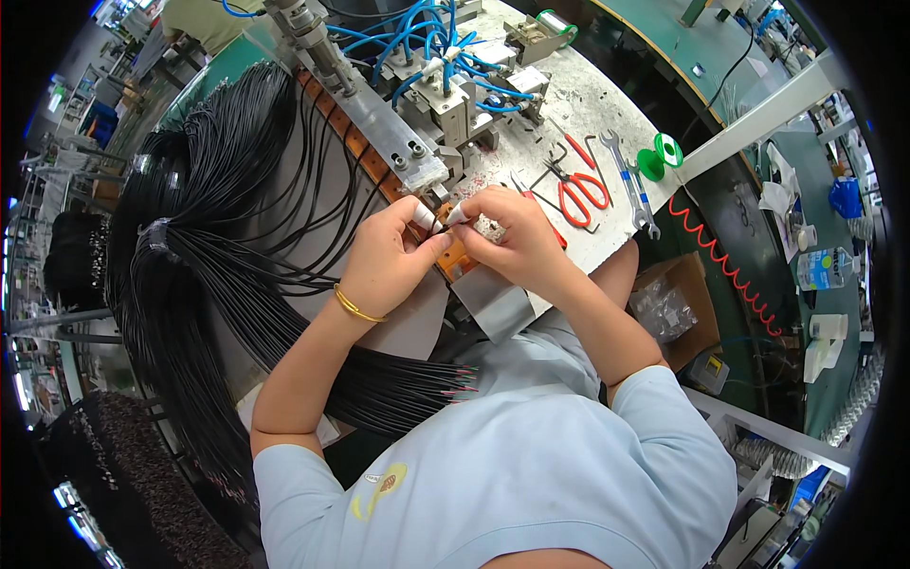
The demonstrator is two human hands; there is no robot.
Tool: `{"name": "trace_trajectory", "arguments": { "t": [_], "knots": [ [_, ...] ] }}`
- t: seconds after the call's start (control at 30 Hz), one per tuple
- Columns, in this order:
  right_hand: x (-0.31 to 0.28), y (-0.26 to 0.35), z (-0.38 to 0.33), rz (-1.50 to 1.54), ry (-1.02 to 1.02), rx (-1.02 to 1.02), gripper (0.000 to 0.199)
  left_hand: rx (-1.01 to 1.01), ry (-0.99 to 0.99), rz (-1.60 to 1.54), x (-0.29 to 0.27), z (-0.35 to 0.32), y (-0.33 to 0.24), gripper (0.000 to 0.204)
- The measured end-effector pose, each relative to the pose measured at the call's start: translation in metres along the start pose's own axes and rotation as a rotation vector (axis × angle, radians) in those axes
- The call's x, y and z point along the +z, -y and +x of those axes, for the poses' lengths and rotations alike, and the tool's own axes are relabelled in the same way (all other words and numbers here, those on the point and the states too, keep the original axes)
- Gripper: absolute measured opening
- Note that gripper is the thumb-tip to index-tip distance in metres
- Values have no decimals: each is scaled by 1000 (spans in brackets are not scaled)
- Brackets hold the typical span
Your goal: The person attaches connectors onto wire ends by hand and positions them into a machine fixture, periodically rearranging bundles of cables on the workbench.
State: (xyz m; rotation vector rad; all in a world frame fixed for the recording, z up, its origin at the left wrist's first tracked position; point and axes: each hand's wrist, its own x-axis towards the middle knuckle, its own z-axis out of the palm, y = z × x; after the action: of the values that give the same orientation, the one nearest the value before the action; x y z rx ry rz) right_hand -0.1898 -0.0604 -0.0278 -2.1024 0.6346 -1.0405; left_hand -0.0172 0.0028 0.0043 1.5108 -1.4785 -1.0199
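Note:
My left hand [389,248] and my right hand [517,237] meet fingertip to fingertip at the near end of an orange rail [355,137]. Both are closed in a pinch, with white wraps on the index fingers. A thin dark piece between the fingertips looks like the end of a black cable; the fingers mostly hide it. Just beyond them stands a metal fixture [417,174] with blue air tubes [445,43]. Beside my left forearm, a bundle of black cables [284,318] runs across toward my lap, its red-tipped ends near my shirt.
Right of my hands lie red-handled pliers [580,197], wrenches [627,175] and a green spool [661,156] on the white worktop [607,242]. A cardboard box [700,284] and a red coiled cord [725,261] are farther right. A large cable bundle [190,180] hangs at left.

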Motion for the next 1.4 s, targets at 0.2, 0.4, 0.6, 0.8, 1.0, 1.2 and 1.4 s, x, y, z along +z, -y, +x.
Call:
{"name": "trace_trajectory", "arguments": {
  "t": [0.2,0.4,0.6,0.8,1.0,1.2,1.4],
  "knots": [
    [-6,4,-6,-262,65,-56,11,-19,5,16,-3,-1,2,13],
    [-3,-9,3,73,21,79,16,31,28,-52,-2,-2,3,15],
    [-2,-31,-1,-256,-51,26,23,11,-51,80,-13,5,4,21],
    [1,-30,-3,270,70,392,26,-98,125,70,-15,6,38,27],
    [15,-64,-4,154,50,285,27,-71,100,374,-7,4,19,21],
    [16,-62,-8,147,21,232,28,-68,84,514,-8,6,14,19],
    [15,-58,-4,63,56,205,27,-73,82,452,-7,3,11,18]
  ]
}}
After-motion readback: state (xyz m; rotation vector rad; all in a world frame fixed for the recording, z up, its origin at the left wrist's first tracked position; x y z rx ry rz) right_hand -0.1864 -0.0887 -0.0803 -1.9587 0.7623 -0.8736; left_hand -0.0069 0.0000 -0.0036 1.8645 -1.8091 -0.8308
